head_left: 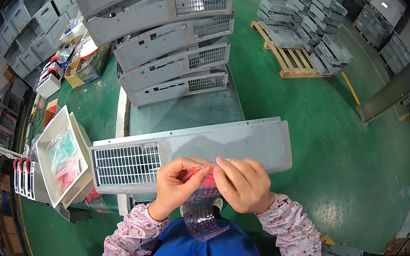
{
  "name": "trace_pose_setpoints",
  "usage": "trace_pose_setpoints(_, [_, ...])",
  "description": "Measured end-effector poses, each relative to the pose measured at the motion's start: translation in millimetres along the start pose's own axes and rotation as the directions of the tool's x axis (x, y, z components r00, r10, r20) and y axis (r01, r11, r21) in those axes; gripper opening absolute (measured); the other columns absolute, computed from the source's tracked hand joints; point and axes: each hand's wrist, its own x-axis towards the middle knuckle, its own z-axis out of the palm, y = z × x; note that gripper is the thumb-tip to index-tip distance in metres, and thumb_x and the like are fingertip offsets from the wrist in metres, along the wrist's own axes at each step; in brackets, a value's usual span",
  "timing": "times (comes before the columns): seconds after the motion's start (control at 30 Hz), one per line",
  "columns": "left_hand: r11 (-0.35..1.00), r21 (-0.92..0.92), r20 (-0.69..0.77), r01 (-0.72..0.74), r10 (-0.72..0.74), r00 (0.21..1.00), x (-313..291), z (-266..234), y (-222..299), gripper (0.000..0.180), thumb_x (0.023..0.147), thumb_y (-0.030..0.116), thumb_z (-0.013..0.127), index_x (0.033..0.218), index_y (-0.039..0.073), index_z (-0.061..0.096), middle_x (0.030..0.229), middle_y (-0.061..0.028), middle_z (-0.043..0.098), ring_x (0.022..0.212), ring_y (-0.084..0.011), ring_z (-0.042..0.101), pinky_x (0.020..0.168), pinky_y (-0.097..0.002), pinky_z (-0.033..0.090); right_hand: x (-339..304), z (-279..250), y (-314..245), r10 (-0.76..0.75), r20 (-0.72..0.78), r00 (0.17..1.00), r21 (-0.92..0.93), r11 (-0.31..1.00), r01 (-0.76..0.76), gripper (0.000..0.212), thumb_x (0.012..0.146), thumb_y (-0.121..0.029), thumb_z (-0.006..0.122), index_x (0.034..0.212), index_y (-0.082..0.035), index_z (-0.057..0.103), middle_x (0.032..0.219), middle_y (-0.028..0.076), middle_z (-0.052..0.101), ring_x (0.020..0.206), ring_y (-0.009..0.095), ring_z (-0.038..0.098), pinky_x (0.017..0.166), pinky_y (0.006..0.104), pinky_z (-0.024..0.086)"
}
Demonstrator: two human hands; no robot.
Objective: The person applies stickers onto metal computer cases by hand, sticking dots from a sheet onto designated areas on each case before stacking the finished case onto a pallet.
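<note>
My left hand (175, 186) and my right hand (245, 186) meet in front of me, each in a fingertip pinch. Between them hangs a clear plastic strip with rows of red dots (202, 213); its upper edge is in the left fingers. The right thumb and forefinger close at the strip's top right, and whatever small piece may be in them is hidden. Just beyond my hands lies a grey metal panel (229, 140) with a rectangular grille (127, 163) at its left end, flat on the workbench.
Several similar grey panels (173, 54) are stacked at the far side of the bench (185, 117). On the left stands a cream plastic bin (48, 141) with bagged parts. A wooden pallet (296, 62) bearing metal parts sits on the green floor at the back right.
</note>
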Motion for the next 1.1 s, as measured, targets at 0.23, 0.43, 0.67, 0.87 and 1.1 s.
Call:
trace_pose_setpoints(0.23, [0.999, 0.025, 0.014, -0.026, 0.025, 1.000, 0, 1, 0, 0.006, 0.076, -0.009, 0.056, 0.080, -0.006, 0.054, 0.087, -0.0159, 0.061, 0.079, -0.0146, 0.059, 0.072, -0.0258, 0.049, -4, 0, 11, -0.096, 0.022, 0.995, 0.093, 0.991, 0.093, 0.017, 0.073, -0.012, 0.056, 0.087, -0.002, 0.055, 0.092, 0.016, 0.058, 0.076, 0.021, 0.058, 0.064, 0.0300, 0.046])
trace_pose_setpoints(0.43, [0.999, 0.042, -0.024, -0.031, 0.032, 0.999, -3, 2, -1, 0.007, 0.075, -0.010, 0.057, 0.079, -0.005, 0.053, 0.087, -0.0168, 0.061, 0.078, -0.0146, 0.058, 0.070, -0.0251, 0.048, -1, -4, 22, 0.050, 0.027, 0.998, 0.364, 0.930, -0.056, 0.013, 0.074, -0.010, 0.057, 0.085, -0.002, 0.054, 0.094, 0.012, 0.058, 0.076, 0.021, 0.058, 0.064, 0.0298, 0.046])
trace_pose_setpoints(0.67, [0.994, 0.098, 0.031, -0.040, 0.037, 0.999, -11, 5, 0, 0.008, 0.075, -0.010, 0.057, 0.079, -0.005, 0.053, 0.087, -0.0168, 0.061, 0.077, -0.0131, 0.058, 0.067, -0.0235, 0.048, 13, -8, 80, 0.571, 0.449, 0.687, 0.515, 0.463, -0.721, 0.006, 0.075, -0.002, 0.058, 0.080, 0.000, 0.056, 0.078, 0.005, 0.053, 0.066, 0.014, 0.052, 0.062, 0.0233, 0.042])
trace_pose_setpoints(0.87, [0.996, 0.078, 0.050, -0.045, 0.042, 0.998, -19, 7, -2, 0.009, 0.075, -0.010, 0.057, 0.081, -0.005, 0.053, 0.088, -0.0166, 0.061, 0.075, -0.0114, 0.058, 0.065, -0.0214, 0.048, 14, -8, 89, 0.457, 0.581, 0.674, 0.503, 0.450, -0.738, 0.005, 0.075, -0.008, 0.059, 0.077, -0.003, 0.057, 0.074, 0.005, 0.051, 0.065, 0.015, 0.052, 0.059, 0.0267, 0.043])
trace_pose_setpoints(1.1, [0.997, 0.080, 0.049, -0.016, 0.012, 0.999, -23, 8, -2, 0.009, 0.075, -0.010, 0.057, 0.080, -0.006, 0.053, 0.088, -0.0171, 0.060, 0.076, -0.0122, 0.058, 0.066, -0.0218, 0.048, 14, -9, 87, 0.373, 0.605, 0.704, 0.432, 0.589, -0.683, 0.005, 0.075, -0.009, 0.058, 0.076, -0.005, 0.057, 0.073, 0.004, 0.052, 0.066, 0.016, 0.050, 0.059, 0.0276, 0.041])
